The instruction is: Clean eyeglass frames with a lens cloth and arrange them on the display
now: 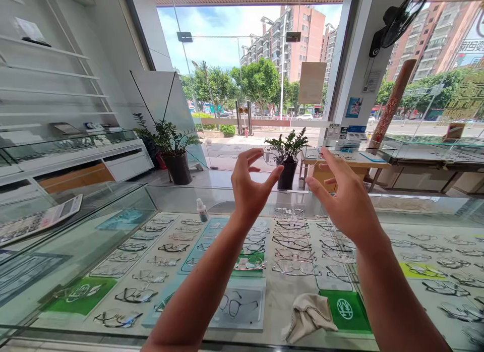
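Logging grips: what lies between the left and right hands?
In the head view, thin-rimmed glasses are between them; a potted plant shows farther back.

- The bridge of the clear, thin-rimmed eyeglasses (269,157) between the left hand (250,184) and the right hand (343,196) is too faint to tell.
- The round black wall fan (403,19) is cut by the top edge.
- The print on the small white plastic bottle (202,211) cannot be read.

Glass counter (276,306): crumpled cloth (310,314), small bottle (201,211) atop.
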Demonstrator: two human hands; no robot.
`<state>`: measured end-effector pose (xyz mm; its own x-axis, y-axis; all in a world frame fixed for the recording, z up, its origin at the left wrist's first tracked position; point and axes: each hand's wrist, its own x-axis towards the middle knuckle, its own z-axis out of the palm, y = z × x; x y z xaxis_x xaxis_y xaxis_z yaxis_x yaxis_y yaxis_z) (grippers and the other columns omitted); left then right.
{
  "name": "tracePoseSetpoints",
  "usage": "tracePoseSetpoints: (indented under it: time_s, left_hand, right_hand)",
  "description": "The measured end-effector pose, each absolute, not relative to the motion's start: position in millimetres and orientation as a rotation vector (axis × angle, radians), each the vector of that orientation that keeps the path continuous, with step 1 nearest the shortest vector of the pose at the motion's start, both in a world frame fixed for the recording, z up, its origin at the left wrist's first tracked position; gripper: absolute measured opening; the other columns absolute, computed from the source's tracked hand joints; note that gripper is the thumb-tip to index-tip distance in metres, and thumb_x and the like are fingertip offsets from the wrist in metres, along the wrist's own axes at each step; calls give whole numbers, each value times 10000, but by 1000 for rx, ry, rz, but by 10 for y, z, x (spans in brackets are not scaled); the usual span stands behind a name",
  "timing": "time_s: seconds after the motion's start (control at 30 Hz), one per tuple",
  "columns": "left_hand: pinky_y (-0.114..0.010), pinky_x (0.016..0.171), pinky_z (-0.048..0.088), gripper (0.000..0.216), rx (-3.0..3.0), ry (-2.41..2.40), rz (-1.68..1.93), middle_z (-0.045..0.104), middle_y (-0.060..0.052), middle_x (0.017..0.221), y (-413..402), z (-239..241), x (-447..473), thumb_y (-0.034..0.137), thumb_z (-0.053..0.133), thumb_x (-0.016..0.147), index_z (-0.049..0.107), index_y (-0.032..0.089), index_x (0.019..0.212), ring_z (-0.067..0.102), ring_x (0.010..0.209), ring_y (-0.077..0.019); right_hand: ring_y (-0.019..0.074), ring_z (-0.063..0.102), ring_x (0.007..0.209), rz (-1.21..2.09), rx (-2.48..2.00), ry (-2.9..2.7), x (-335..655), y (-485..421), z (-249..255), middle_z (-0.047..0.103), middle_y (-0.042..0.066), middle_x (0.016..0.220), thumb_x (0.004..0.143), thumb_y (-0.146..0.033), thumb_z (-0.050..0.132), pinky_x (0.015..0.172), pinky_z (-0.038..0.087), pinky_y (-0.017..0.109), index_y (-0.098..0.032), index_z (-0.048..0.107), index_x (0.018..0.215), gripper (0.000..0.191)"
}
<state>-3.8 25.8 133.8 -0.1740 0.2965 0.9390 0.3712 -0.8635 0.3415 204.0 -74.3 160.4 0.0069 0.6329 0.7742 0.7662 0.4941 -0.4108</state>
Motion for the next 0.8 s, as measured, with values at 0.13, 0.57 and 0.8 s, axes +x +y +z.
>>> tracePoseSetpoints:
  time_s: [0.13,0.57,0.8]
  left_hand:
    - [-355,736,618,584,-1904,-841,-2279,756,-97,1265,291,1328,-45,436,941,803,608,265,1250,765,1185,-278]
    - [-398,774,579,572,-1633,-754,-2138,738,-95,1179,196,1334,-16,431,952,787,625,243,1218,715,1130,-275]
    - [-416,802,594,584,-1589,-721,-2076,746,-82,1148,77,1368,31,453,965,767,612,256,1188,705,1112,-280]
  right_hand:
    - [427,660,1370,-148,-1203,-1731,1965,-772,1596,606,168,1611,1049,-499,616,1100,582,656,-257,455,1701,714]
    - [320,734,1267,156,-1005,-1522,2019,-539,1558,717,139,1487,1048,-522,608,998,646,508,-236,682,1479,522]
    - [279,773,1117,184,-974,-1417,2076,-429,1569,816,115,1259,1026,-514,633,906,651,463,-232,783,1242,386]
